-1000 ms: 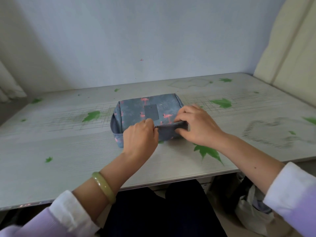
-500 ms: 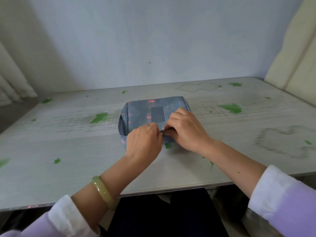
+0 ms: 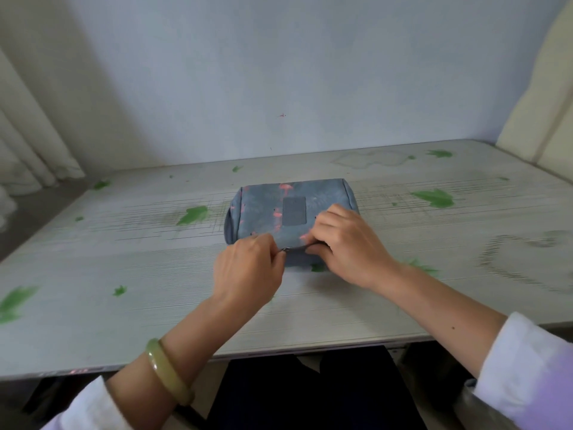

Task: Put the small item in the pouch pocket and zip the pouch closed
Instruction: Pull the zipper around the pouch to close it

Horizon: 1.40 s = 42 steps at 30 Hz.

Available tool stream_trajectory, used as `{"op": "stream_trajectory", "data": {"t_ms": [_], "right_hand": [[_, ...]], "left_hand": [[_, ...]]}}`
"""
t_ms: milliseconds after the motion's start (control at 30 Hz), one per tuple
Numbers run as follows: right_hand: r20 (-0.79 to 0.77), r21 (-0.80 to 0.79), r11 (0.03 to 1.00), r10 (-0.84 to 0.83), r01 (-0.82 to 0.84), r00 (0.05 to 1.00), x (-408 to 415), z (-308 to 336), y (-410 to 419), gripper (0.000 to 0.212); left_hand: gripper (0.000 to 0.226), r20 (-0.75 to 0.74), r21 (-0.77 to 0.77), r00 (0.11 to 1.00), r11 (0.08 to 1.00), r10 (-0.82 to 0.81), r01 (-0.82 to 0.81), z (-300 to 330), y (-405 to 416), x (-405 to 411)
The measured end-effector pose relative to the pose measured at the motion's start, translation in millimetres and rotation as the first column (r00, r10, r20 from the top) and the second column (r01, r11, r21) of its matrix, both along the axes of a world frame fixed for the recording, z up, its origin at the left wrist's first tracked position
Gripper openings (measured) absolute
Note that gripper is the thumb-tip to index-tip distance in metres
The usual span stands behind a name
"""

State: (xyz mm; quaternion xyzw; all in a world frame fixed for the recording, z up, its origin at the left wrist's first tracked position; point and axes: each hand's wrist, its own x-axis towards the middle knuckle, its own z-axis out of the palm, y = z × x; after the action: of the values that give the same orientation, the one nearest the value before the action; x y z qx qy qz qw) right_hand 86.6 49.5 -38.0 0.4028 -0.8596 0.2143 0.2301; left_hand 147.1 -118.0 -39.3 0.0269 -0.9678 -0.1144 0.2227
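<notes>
Two hands meet at near edge of pouch (image 3: 291,209). Left hand (image 3: 248,271) pinches small metal zipper pull (image 3: 284,250) between fingertips. Right hand (image 3: 347,246) grips pouch fabric just beside pull. Blue flamingo-print pouch lies flat mid-table (image 3: 124,274). Small item not visible. Green bangle (image 3: 169,372) on left wrist.

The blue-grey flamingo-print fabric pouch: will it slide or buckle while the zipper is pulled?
The blue-grey flamingo-print fabric pouch looks soft, so probably buckles. Likely light enough to slide on the smooth table; the right hand pinning it should help.
</notes>
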Motion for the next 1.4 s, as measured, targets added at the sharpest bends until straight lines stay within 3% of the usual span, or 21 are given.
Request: {"op": "stream_trajectory", "data": {"t_ms": [600,800,933,1100,1400], "right_hand": [[-0.016,-0.012,1.000,-0.011,0.010,1.000,0.7,-3.4,0.8,0.007],[-0.045,0.040,0.998,-0.047,0.049,0.998,3.7,1.8,-11.9,0.022],[-0.097,0.078,0.997,0.028,-0.021,0.995,8.4,5.1,-47.5,0.025],[-0.116,0.111,0.992,0.075,-0.062,0.990,8.7,3.7,-75.9,0.007],[-0.103,0.075,0.989,0.133,-0.126,0.986,9.8,1.5,-75.6,0.014]], "left_hand": [[0.020,0.055,0.050,0.994,0.994,0.090,-0.092,5.0,-41.8,6.0],[0.020,0.052,0.051,0.996,0.995,0.078,-0.081,4.5,-43.6,8.6],[0.020,0.050,0.056,0.996,0.995,0.077,-0.080,5.6,-45.1,8.9],[0.021,0.051,0.058,0.996,0.995,0.075,-0.078,4.4,-47.5,8.7],[0.018,0.048,0.034,0.993,0.993,0.109,-0.111,3.8,-57.4,7.8]]}}
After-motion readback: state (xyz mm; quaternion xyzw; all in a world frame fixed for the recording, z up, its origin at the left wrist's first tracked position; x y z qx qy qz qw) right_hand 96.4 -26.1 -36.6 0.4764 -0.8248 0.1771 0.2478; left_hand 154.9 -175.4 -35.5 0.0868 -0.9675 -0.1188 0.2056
